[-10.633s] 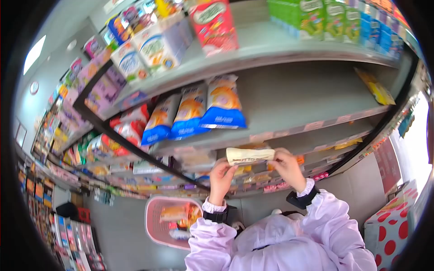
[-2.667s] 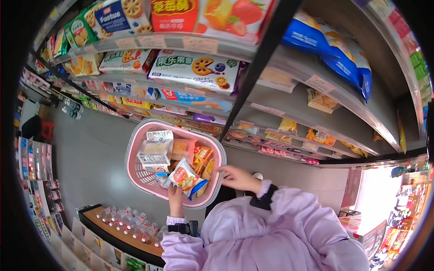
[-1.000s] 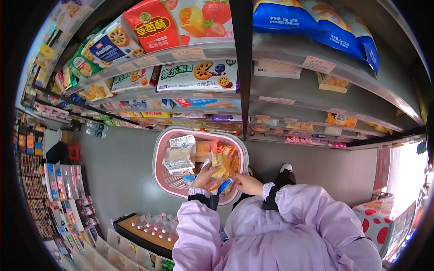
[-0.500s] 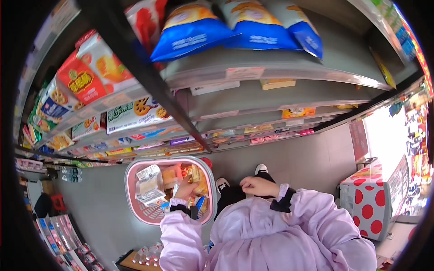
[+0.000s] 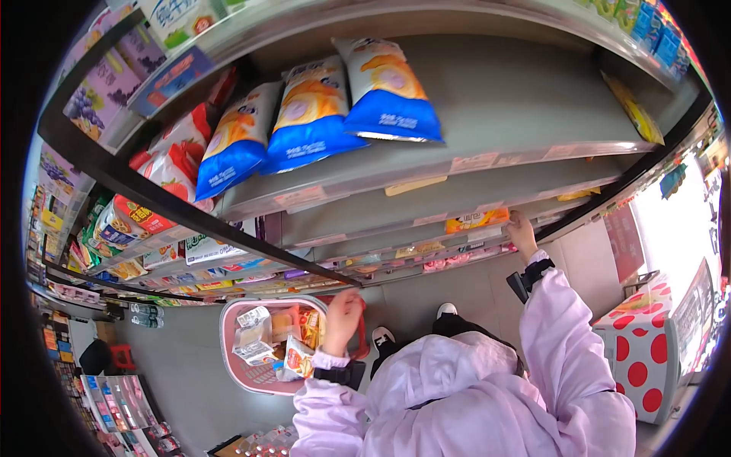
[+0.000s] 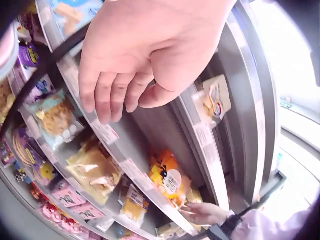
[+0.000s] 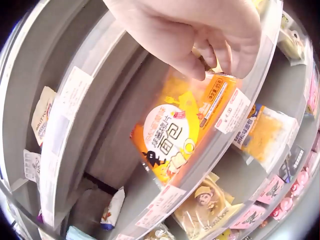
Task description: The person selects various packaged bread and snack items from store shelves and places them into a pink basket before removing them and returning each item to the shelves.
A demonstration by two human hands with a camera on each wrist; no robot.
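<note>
My right hand (image 5: 522,234) reaches to a lower shelf, at the right end of an orange bread package (image 5: 477,221). In the right wrist view, the fingertips (image 7: 201,75) are right at the edge of this bread package (image 7: 172,130), which lies on the shelf behind a price strip. My left hand (image 5: 344,316) hangs beside the pink basket (image 5: 230,352), overlapping its right side in the head view. Its fingers (image 6: 116,100) hang loose with nothing between them in the left wrist view. Several snack packs, including a white-and-orange bag (image 5: 299,356), lie in the basket.
Blue-and-orange snack bags (image 5: 311,114) stand on the shelf above. A black shelf post (image 5: 205,221) slants across the left. Below the bread lie other packaged snacks (image 7: 267,137). A polka-dot box (image 5: 636,358) stands at the right, and bottles (image 5: 266,442) sit low behind the basket.
Earlier my hands held a cream-coloured pack, then handled packs in the basket. Since half a second ago, my left hand has come up out of the basket and my right has gone from my waist to the shelf.
</note>
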